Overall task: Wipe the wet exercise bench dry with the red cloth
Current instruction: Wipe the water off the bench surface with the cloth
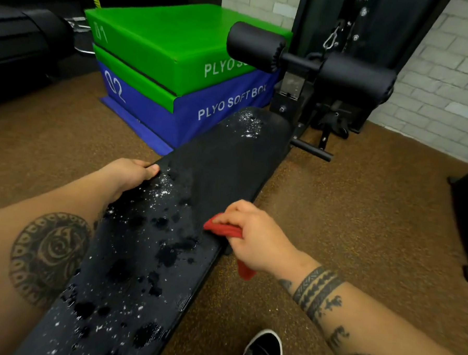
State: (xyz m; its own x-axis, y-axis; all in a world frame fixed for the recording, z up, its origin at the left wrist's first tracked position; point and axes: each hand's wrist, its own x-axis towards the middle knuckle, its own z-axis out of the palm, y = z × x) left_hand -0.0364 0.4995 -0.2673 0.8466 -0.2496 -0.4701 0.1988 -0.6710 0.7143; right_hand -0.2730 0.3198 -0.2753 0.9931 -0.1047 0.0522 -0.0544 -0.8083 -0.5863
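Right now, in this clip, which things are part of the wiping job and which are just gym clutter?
In the job:
wet bench, droplets on it
red cloth, at the bench's right edge
right hand, gripping the cloth
left hand, holding the bench's left edge

Just about:
green plyo box
blue plyo box
foam roller pads
shoe

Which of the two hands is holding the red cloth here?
The right hand grips the red cloth, at the right edge of the bench. The left hand has no cloth; it grips the opposite edge.
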